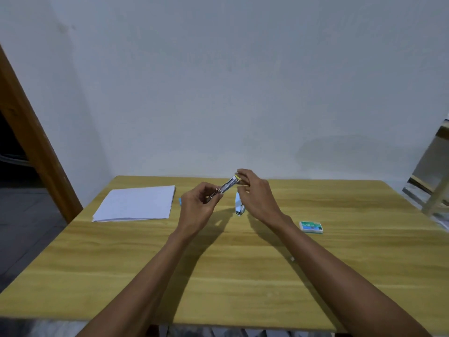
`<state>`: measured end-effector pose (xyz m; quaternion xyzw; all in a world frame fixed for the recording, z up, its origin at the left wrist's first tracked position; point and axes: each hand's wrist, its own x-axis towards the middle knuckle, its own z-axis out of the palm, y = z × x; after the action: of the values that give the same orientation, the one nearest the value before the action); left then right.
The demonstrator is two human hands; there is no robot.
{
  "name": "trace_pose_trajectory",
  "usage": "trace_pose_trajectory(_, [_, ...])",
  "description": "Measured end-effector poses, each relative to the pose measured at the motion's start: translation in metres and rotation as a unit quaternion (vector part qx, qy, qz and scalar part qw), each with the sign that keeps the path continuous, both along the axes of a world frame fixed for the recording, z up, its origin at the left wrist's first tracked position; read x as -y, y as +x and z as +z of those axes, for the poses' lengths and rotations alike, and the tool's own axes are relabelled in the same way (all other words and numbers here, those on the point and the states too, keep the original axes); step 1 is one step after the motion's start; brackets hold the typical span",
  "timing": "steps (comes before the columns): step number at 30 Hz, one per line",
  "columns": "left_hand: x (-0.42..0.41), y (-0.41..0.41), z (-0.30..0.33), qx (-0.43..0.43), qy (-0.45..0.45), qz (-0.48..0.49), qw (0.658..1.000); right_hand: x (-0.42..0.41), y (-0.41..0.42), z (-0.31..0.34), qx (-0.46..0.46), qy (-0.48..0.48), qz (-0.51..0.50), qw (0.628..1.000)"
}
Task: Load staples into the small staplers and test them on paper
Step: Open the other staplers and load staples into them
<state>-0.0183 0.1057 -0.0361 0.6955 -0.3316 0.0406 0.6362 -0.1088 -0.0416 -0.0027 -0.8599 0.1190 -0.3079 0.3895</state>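
Observation:
Above the middle of the wooden table [243, 276], my left hand [198, 206] grips the near end of a small stapler [227, 186], whose open metal channel points up and to the right. My right hand [255, 190] pinches its far, yellow-tipped end. A second small stapler [239, 207], pale blue and white, stands on the table just below my right hand. A bit of light blue [180, 201] shows behind my left hand; what it is I cannot tell. A stack of white paper [136, 203] lies at the left. A green staple box [311, 226] lies at the right.
A small pale scrap [292, 258] lies on the table beside my right forearm. A white wall rises just behind the table's far edge. A wooden door frame [36, 147] stands at the left, and a light wooden frame [435, 181] leans at the far right.

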Motion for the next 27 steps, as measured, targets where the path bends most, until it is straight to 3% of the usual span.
trace_pose_trajectory(11, [0.000, -0.002, 0.004, 0.005, -0.012, 0.017, 1.000, -0.005, 0.006, 0.001, 0.044, 0.110, -0.021, 0.993])
trace_pose_trajectory(15, [0.002, 0.000, 0.004, 0.030, 0.000, 0.015, 0.999, -0.005, 0.004, 0.001, 0.002, 0.029, 0.012, 1.000])
trace_pose_trajectory(18, [0.004, -0.001, 0.006, 0.043, 0.010, 0.020, 0.999, -0.007, 0.006, 0.001, 0.037, -0.004, -0.033, 0.999])
trace_pose_trajectory(19, [0.005, -0.002, 0.007, 0.046, 0.011, 0.024, 0.999, -0.009, 0.009, 0.002, 0.039, 0.035, -0.053, 0.997])
trace_pose_trajectory(21, [0.008, -0.005, 0.009, 0.056, 0.009, 0.025, 0.998, -0.011, 0.015, 0.008, 0.021, 0.222, -0.063, 0.973])
trace_pose_trajectory(24, [0.012, -0.010, 0.012, 0.077, 0.000, 0.032, 0.997, -0.013, 0.018, 0.018, 0.040, 0.495, 0.054, 0.866])
trace_pose_trajectory(25, [0.013, -0.010, 0.012, 0.082, -0.005, 0.040, 0.996, -0.014, 0.019, 0.020, 0.055, 0.530, 0.078, 0.843])
trace_pose_trajectory(27, [0.014, -0.013, 0.014, 0.087, -0.014, 0.050, 0.995, -0.014, 0.018, 0.023, 0.067, 0.547, 0.090, 0.830])
